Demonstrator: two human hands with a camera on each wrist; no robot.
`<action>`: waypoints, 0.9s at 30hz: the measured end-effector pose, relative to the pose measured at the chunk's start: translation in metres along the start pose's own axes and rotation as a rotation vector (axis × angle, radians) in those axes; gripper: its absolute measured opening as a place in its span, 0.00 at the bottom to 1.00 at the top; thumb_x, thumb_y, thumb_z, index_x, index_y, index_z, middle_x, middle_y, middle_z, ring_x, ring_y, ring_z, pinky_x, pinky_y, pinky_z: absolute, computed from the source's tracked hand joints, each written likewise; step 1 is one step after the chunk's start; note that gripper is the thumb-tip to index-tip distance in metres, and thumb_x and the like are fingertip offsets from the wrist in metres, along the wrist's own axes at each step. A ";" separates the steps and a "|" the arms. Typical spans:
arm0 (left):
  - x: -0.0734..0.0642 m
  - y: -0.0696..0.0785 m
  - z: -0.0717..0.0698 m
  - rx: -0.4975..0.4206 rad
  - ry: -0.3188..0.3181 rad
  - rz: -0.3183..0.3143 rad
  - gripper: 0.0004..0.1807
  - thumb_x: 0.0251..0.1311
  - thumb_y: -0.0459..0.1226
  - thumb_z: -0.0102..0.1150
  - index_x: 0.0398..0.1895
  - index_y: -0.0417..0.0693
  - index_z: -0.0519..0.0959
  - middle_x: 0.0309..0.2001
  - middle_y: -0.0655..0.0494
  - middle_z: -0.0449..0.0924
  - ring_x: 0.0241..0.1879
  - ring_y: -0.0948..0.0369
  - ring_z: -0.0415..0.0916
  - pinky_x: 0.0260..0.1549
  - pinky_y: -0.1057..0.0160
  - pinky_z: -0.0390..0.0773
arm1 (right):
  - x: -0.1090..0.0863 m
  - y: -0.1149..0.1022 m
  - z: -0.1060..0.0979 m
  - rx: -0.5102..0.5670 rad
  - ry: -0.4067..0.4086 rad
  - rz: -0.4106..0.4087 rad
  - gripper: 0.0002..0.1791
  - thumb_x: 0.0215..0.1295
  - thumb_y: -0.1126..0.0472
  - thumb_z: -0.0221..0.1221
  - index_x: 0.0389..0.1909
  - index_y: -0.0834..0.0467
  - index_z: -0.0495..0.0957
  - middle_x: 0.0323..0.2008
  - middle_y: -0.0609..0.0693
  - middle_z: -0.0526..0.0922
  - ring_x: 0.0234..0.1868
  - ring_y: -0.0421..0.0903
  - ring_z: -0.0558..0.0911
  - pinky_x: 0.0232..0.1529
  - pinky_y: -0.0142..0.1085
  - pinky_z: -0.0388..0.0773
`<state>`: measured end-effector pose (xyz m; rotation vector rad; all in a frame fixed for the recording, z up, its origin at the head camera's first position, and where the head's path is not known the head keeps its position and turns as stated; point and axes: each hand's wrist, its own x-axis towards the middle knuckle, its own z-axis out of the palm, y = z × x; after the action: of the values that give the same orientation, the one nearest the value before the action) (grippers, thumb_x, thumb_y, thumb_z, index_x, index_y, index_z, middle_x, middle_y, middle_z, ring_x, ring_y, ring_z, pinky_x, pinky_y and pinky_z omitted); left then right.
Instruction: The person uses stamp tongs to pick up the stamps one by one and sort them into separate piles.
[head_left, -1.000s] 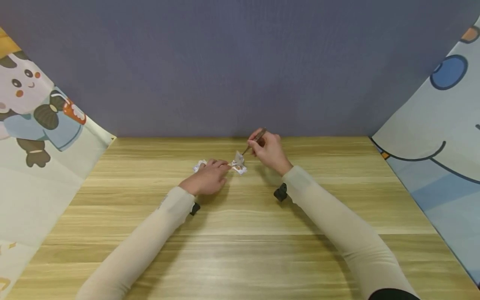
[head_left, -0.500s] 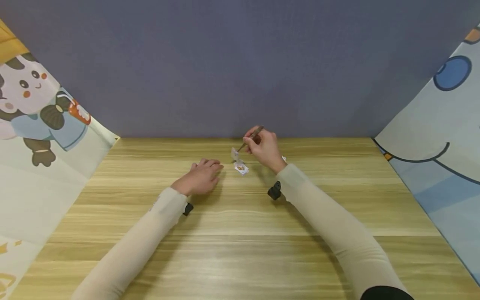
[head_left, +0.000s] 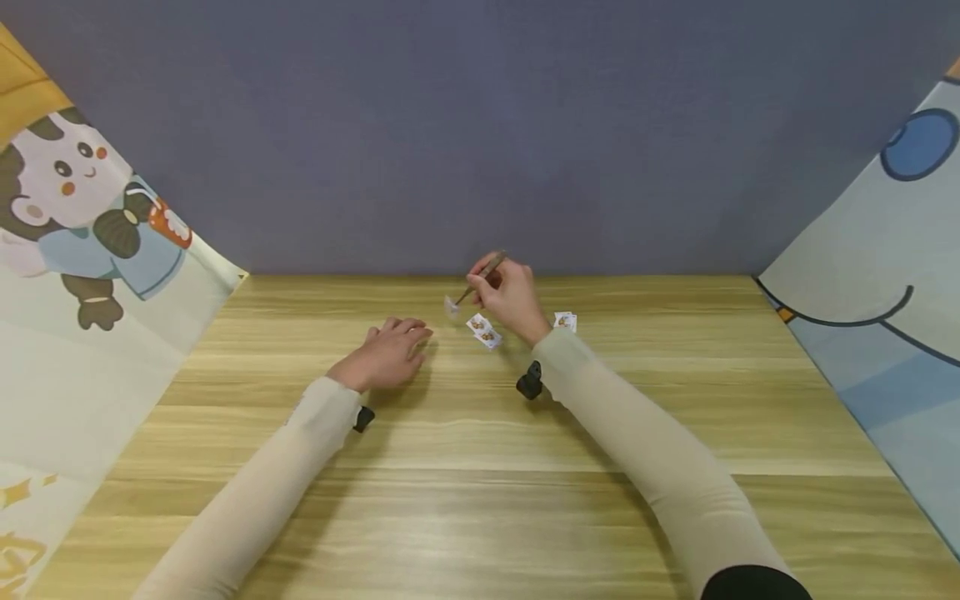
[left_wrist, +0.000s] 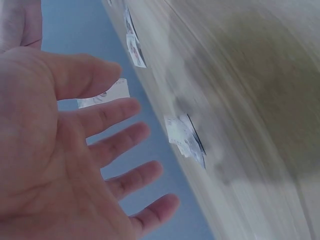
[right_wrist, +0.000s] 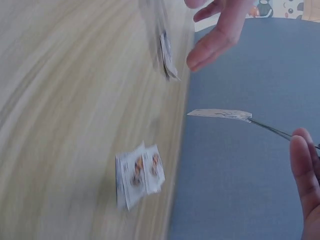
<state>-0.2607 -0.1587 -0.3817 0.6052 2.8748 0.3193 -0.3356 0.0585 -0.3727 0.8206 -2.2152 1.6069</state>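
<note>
My right hand [head_left: 512, 293] pinches tweezers [head_left: 482, 277] between thumb and fingers. From their tips hangs a small white stamp [right_wrist: 220, 114] with a jagged edge, held above the table. Just below and right of it, overlapping printed stamps [head_left: 483, 331] lie on the wood. My left hand [head_left: 387, 353] hovers over the table to the left, its fingers apart and slightly bent, holding nothing. Beneath that hand is another little group of stamps [left_wrist: 182, 137], hidden from the head view.
More stamps [head_left: 566, 322] lie to the right, partly behind the right wrist. A wooden table [head_left: 480, 500] spans the area, with a dark blue panel [head_left: 480, 133] along its back edge. Cartoon-printed sheets stand at left [head_left: 45, 358] and right [head_left: 885, 275].
My right hand has moved left with the tweezers, carrying the stamp away from the middle ones. My left hand has drawn back leftward from the middle stamps. The head view has shifted slightly.
</note>
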 end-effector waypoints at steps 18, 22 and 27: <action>-0.011 -0.019 -0.001 0.009 0.022 -0.116 0.28 0.68 0.42 0.47 0.69 0.41 0.61 0.67 0.44 0.59 0.64 0.44 0.53 0.53 0.39 0.57 | 0.006 0.002 0.052 0.114 -0.015 0.113 0.03 0.64 0.66 0.59 0.34 0.63 0.77 0.25 0.54 0.82 0.21 0.49 0.82 0.20 0.40 0.78; -0.010 -0.019 0.001 0.011 0.013 -0.122 0.28 0.68 0.42 0.47 0.69 0.41 0.61 0.67 0.44 0.58 0.65 0.44 0.52 0.53 0.39 0.56 | 0.007 0.007 0.059 0.093 -0.037 0.183 0.02 0.64 0.67 0.58 0.33 0.62 0.76 0.26 0.57 0.82 0.23 0.55 0.83 0.20 0.39 0.78; -0.008 -0.016 0.005 0.021 0.009 -0.089 0.27 0.66 0.40 0.50 0.67 0.40 0.64 0.66 0.42 0.60 0.64 0.43 0.54 0.53 0.38 0.57 | 0.008 0.014 0.063 0.066 -0.075 0.221 0.02 0.64 0.69 0.58 0.32 0.63 0.75 0.25 0.57 0.82 0.24 0.58 0.82 0.20 0.38 0.78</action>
<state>-0.2582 -0.1755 -0.3894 0.4790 2.9066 0.2790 -0.3446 0.0001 -0.4008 0.6838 -2.3888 1.7846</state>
